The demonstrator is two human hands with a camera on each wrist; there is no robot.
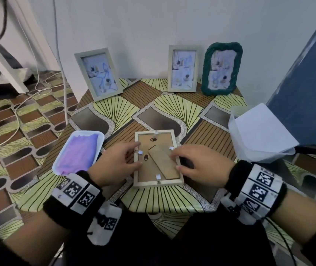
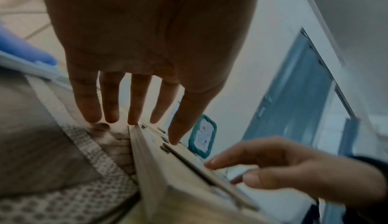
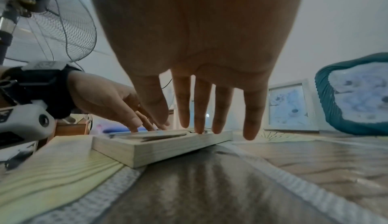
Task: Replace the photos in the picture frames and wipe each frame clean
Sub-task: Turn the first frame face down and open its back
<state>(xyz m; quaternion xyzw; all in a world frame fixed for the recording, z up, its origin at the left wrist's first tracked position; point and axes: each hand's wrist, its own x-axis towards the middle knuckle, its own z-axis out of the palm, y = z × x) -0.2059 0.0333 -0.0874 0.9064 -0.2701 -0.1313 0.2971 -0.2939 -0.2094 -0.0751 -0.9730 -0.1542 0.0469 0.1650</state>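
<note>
A pale wooden picture frame lies face down in the middle of the table, its brown backing board and folded stand facing up. Small white tabs stick up along its edges. My left hand reaches in from the left, straight fingertips touching the frame's left edge near a tab. My right hand rests its straight fingertips on the frame's right edge. Neither hand grips anything.
Two pale green frames and a teal woven frame stand at the back against the wall. A white tray with a purple cloth lies left of the frame. A white paper-lined container stands at the right, beside a blue panel.
</note>
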